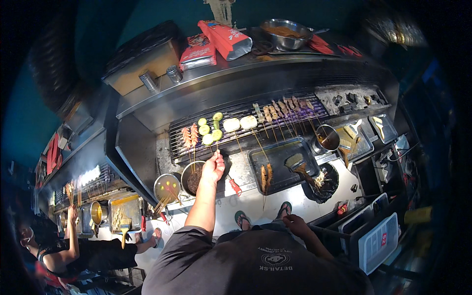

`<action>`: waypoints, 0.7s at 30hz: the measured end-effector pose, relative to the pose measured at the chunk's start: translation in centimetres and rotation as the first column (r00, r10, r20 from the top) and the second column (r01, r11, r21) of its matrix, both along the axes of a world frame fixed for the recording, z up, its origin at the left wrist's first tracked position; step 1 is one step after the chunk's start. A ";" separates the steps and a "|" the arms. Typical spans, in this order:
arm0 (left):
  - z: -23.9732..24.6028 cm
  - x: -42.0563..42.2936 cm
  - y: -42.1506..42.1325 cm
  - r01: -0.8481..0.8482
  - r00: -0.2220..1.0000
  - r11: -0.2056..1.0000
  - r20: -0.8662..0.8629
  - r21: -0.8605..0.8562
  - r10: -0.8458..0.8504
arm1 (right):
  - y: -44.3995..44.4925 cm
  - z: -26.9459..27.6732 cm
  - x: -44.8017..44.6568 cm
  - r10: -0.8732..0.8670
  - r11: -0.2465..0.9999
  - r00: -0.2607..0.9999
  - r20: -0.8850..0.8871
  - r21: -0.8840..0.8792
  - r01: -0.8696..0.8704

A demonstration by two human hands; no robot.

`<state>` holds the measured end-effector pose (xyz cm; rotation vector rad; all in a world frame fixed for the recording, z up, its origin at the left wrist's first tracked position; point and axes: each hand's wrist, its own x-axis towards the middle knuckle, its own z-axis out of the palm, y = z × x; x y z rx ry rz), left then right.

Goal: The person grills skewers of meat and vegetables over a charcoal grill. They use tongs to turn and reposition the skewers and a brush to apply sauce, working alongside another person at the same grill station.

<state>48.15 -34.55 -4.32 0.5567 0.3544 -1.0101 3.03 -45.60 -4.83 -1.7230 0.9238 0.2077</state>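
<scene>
My left hand (214, 166) reaches over the front of the charcoal grill, its fingertips pinching the end of a skewer of green vegetable slices (217, 134), probably zucchini. A second skewer of green slices (204, 129) lies alongside. To the left are two skewers of scored pink sausage (190, 135). Two skewers with pale, square pieces (239, 124) rest to the right, and several meat skewers (284, 109) lie farther along the grate (236, 142). My right hand (296, 225) hangs low beside my body, away from the grill; whether it holds anything is unclear.
A pot with dark contents (192, 179) and a pot with skewers standing in it (166, 187) sit below my left forearm. A black tray (258, 162) holds a brush (296, 164) and browned skewers (266, 177). A co-worker (62, 254) tends another grill at left.
</scene>
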 end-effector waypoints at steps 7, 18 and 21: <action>2.3 -4.9 -2.2 0.171 0.985 0.961 -0.016 0.216 -0.172 | -3.8 1.9 11.7 -0.396 0.900 0.884 0.248 0.294 0.321; 6.7 -6.0 -5.4 0.097 0.955 0.966 0.252 0.239 -0.158 | -8.2 7.9 28.1 -0.528 0.709 0.754 0.392 0.692 0.137; 6.5 -6.0 -4.7 0.063 0.955 0.956 0.260 0.286 -0.140 | -7.5 6.8 27.9 -0.594 0.593 0.725 0.348 0.799 0.101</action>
